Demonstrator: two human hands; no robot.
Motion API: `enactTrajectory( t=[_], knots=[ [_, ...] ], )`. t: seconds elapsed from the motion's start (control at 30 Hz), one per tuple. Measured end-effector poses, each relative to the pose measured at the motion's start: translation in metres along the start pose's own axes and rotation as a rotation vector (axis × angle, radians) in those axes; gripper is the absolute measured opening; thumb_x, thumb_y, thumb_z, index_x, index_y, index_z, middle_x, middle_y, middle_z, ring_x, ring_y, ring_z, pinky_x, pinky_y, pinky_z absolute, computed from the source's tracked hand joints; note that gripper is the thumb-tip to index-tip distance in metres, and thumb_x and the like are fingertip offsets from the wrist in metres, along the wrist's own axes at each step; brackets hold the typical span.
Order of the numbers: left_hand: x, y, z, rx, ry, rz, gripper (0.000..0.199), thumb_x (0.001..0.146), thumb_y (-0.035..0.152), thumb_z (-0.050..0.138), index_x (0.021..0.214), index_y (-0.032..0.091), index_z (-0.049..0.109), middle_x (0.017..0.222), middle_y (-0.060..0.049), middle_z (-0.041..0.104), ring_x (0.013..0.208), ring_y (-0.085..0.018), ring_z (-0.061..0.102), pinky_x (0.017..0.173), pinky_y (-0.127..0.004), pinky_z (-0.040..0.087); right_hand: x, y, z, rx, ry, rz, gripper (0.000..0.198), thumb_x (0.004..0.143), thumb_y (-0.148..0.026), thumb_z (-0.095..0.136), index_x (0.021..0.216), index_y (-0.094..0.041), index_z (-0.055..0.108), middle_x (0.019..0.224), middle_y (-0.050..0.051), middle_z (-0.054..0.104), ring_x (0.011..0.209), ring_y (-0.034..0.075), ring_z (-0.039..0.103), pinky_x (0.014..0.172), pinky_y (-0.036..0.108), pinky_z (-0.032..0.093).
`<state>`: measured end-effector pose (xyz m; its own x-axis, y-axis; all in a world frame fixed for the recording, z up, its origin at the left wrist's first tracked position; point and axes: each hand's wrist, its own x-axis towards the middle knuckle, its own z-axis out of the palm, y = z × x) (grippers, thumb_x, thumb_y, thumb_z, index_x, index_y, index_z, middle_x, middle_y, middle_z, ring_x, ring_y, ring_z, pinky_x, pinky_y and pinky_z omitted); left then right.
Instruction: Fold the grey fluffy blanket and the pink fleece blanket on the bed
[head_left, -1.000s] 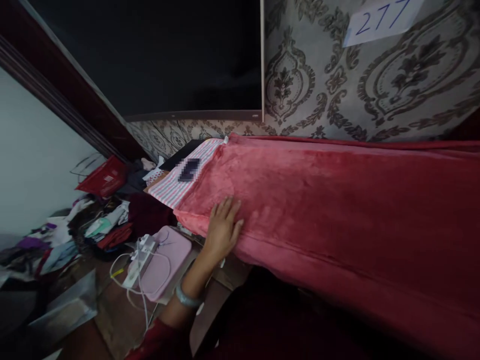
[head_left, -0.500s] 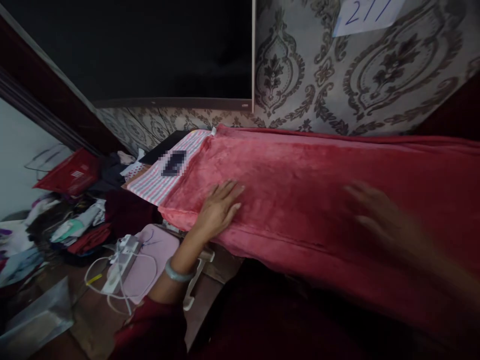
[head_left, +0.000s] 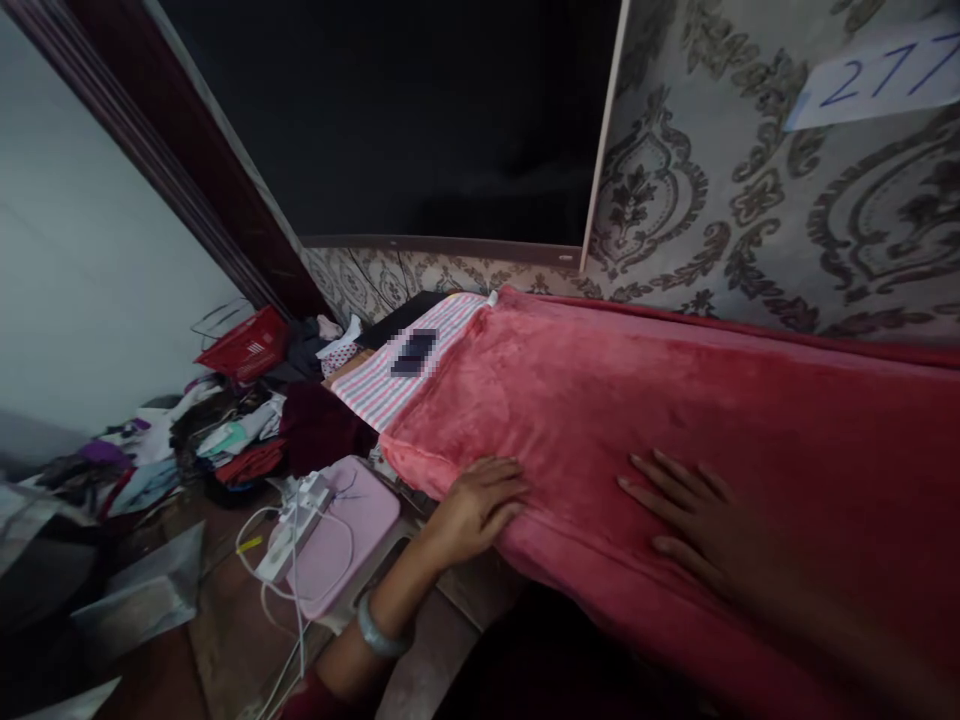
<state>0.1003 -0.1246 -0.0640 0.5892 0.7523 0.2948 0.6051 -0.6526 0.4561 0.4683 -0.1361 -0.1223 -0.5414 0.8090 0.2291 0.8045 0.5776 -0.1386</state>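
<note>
A plush red blanket [head_left: 600,390] lies spread and folded over a long surface in front of me, its near edge hanging down. My left hand [head_left: 480,505], a pale bangle on its wrist, rests on the blanket's near edge with the fingers stretched out. Farther right, my right hand [head_left: 697,520] lies flat on the blanket, fingers spread. Neither hand holds anything. Beyond the blanket's left end is a striped pink, white and grey cloth [head_left: 375,385]. A dark, pixelated object [head_left: 415,353] sits on that cloth.
A pink-topped stool [head_left: 337,570] at the lower left carries a white power strip [head_left: 292,530] with loose cables. Piled clothes [head_left: 240,440] and a red basket [head_left: 244,345] lie farther left. A large dark screen [head_left: 420,120] and a paper marked 277 [head_left: 877,75] are on the wall.
The view has turned left and up. My right hand, blurred by motion before, now lies flat with fingers spread, nearer my left hand. My left hand is closer to the blanket's near edge.
</note>
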Motion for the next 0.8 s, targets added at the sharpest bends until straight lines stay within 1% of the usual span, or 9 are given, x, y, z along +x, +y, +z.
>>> enactTrajectory(
  t=[0.1,0.17,0.23,0.33,0.4,0.5,0.63,0.73,0.8],
  knots=[
    [-0.007,-0.028,-0.031,0.053,0.309,-0.174,0.035,0.101,0.034,0.042,0.114,0.022,0.072,0.116,-0.01,0.075,0.114,-0.022,0.067,0.104,-0.04,0.05,0.024,-0.004,-0.021,0.059,-0.034,-0.015,0.056,0.101,-0.059,0.038,0.153,-0.039,0.047,0.158,0.004,0.043,0.147,0.034,0.038,0.116,0.066,0.033],
    [-0.008,-0.05,-0.053,0.227,0.429,-0.383,0.035,0.096,0.033,0.046,0.117,0.02,0.07,0.121,-0.012,0.073,0.117,-0.027,0.065,0.105,-0.045,0.049,0.051,-0.014,-0.035,0.089,-0.021,-0.022,0.056,0.103,-0.055,0.035,0.156,-0.038,0.042,0.16,0.004,0.041,0.148,0.031,0.036,0.12,0.063,0.029],
    [-0.006,-0.07,-0.071,0.381,0.395,-0.587,0.042,0.09,0.034,0.053,0.126,0.016,0.066,0.13,-0.016,0.068,0.123,-0.032,0.062,0.107,-0.047,0.047,0.081,-0.029,-0.04,0.099,0.013,-0.031,0.058,0.103,-0.052,0.036,0.159,-0.036,0.036,0.163,0.004,0.034,0.151,0.031,0.029,0.122,0.061,0.024],
    [-0.003,-0.088,-0.086,0.441,0.223,-0.806,0.053,0.091,0.036,0.051,0.137,0.009,0.059,0.13,-0.021,0.068,0.123,-0.033,0.063,0.103,-0.043,0.049,0.111,-0.058,-0.029,0.116,-0.025,-0.09,0.059,0.102,-0.05,0.044,0.159,-0.035,0.035,0.166,0.004,0.027,0.154,0.032,0.018,0.122,0.062,0.022],
    [-0.003,-0.096,-0.088,0.442,0.155,-0.867,0.053,0.093,0.038,0.049,0.136,0.009,0.059,0.125,-0.021,0.07,0.119,-0.032,0.065,0.099,-0.04,0.05,0.117,-0.074,-0.014,0.133,-0.105,-0.139,0.059,0.101,-0.049,0.049,0.158,-0.038,0.037,0.166,0.002,0.026,0.154,0.034,0.017,0.121,0.065,0.021],
    [-0.007,-0.108,-0.087,0.432,0.173,-0.892,0.047,0.092,0.043,0.052,0.126,0.015,0.066,0.122,-0.019,0.071,0.114,-0.032,0.068,0.093,-0.037,0.051,0.112,-0.087,0.002,0.16,-0.17,-0.151,0.059,0.101,-0.048,0.05,0.158,-0.039,0.035,0.167,0.002,0.023,0.155,0.034,0.015,0.122,0.066,0.017],
    [-0.013,-0.119,-0.089,0.328,0.238,-0.939,0.043,0.088,0.051,0.055,0.109,0.016,0.07,0.107,-0.017,0.075,0.102,-0.032,0.071,0.081,-0.033,0.051,0.101,-0.094,-0.002,0.208,-0.222,-0.17,0.063,0.101,-0.057,0.046,0.159,-0.038,0.031,0.168,0.004,0.018,0.155,0.035,0.012,0.122,0.066,0.016],
    [-0.018,-0.113,-0.092,0.301,0.261,-0.965,0.038,0.085,0.051,0.056,0.094,0.016,0.069,0.097,-0.017,0.075,0.092,-0.031,0.072,0.073,-0.032,0.049,0.093,-0.101,-0.008,0.215,-0.247,-0.223,0.074,0.097,-0.059,0.054,0.161,-0.036,0.024,0.168,0.005,0.019,0.155,0.034,0.015,0.123,0.064,0.018],
    [-0.023,-0.104,-0.092,0.288,0.334,-0.962,0.032,0.085,0.047,0.055,0.088,0.017,0.066,0.091,-0.015,0.075,0.086,-0.028,0.071,0.07,-0.031,0.048,0.089,-0.104,-0.006,0.188,-0.245,-0.227,0.078,0.097,-0.055,0.057,0.162,-0.035,0.021,0.168,0.005,0.022,0.155,0.034,0.016,0.123,0.062,0.019]
  ],
)
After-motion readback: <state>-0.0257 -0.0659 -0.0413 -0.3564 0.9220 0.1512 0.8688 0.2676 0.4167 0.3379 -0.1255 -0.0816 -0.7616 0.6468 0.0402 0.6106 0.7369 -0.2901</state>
